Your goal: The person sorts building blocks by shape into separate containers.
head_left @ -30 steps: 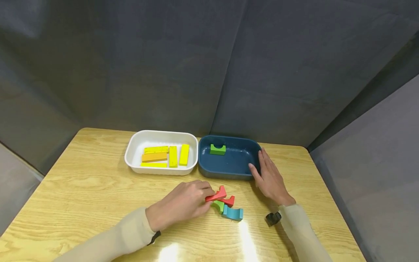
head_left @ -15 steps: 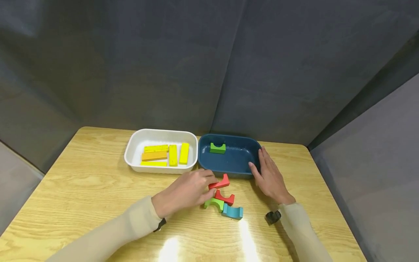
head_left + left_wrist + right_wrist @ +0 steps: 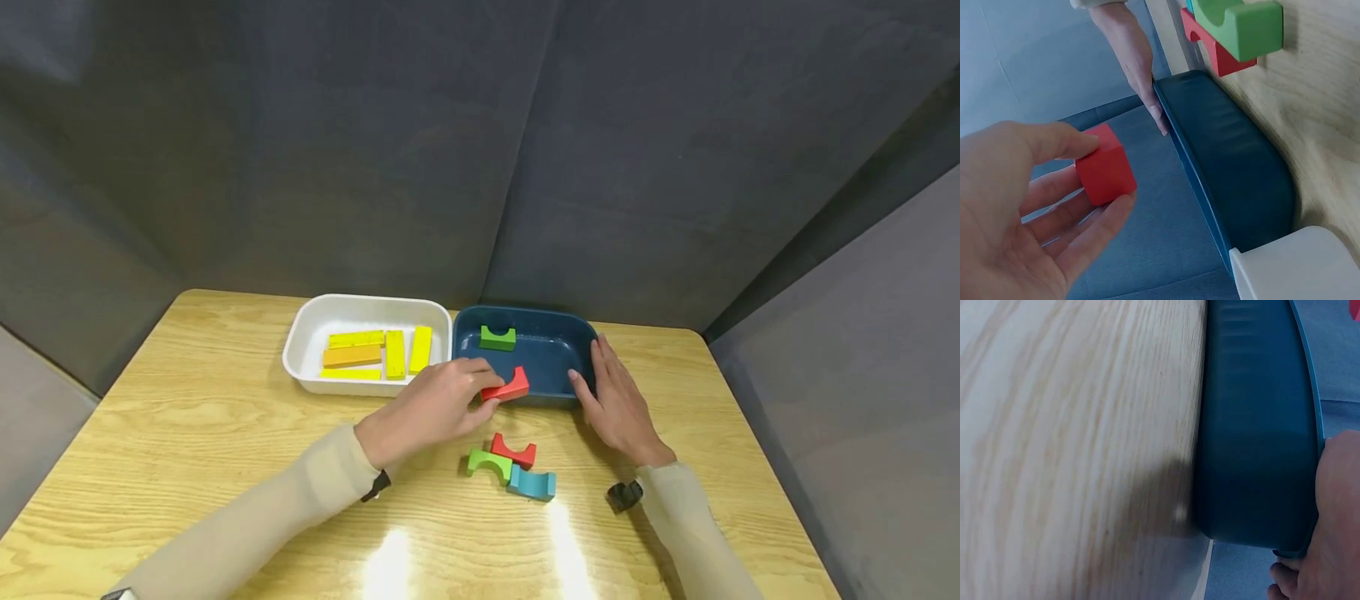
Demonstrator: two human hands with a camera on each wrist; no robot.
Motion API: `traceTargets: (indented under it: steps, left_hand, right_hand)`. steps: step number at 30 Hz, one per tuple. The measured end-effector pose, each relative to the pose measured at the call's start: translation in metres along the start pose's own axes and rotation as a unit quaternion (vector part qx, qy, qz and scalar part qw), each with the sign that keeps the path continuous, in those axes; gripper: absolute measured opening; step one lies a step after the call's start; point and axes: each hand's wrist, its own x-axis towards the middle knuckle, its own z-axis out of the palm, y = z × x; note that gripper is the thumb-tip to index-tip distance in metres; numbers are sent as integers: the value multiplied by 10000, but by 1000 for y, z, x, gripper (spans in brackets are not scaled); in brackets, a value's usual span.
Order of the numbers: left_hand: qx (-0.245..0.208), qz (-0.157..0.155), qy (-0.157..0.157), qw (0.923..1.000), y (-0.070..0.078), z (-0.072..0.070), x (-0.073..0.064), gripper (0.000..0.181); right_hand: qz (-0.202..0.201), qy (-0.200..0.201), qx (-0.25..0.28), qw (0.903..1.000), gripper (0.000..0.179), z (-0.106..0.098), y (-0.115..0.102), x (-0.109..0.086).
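My left hand (image 3: 435,406) pinches a red notched toy block (image 3: 510,387) between thumb and fingers, raised over the front rim of a dark blue tray (image 3: 491,394). In the left wrist view the held block shows its square red end (image 3: 1107,167). My right hand (image 3: 618,408) holds the tray's right end, thumb over the rim and fingers along the outer side. A green notched block (image 3: 498,343) lies inside this tray. On the table in front of it, a red notched block (image 3: 525,457), a light green arch block (image 3: 480,460) and a teal curved block (image 3: 532,484) lie close together.
A white tray (image 3: 300,373) stands against the blue one's left side. Several yellow blocks (image 3: 395,355) and an orange block (image 3: 351,357) lie in it. The wooden table (image 3: 187,442) ends at a dark curtain (image 3: 360,150) behind the trays.
My left hand has lifted the red block away from the group and carried it forward to the blue tray's front rim. My right hand has stayed at the tray's end.
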Motion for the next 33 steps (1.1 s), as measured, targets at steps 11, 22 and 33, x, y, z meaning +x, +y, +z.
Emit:
traceTargets:
  steps: [11, 22, 33]
  left_hand:
    - [-539, -709, -248, 9957, -20, 12, 17, 31]
    - [-581, -1140, -442, 9908, -31, 17, 29, 32]
    - [-450, -1204, -628, 9897, -37, 24, 39, 36]
  right_hand:
    - [2, -9, 44, 10000, 83, 1, 1, 1]
    - [-25, 39, 44, 10000, 82, 1, 0, -1]
    - [-36, 134, 38, 9999, 81, 0, -3, -2]
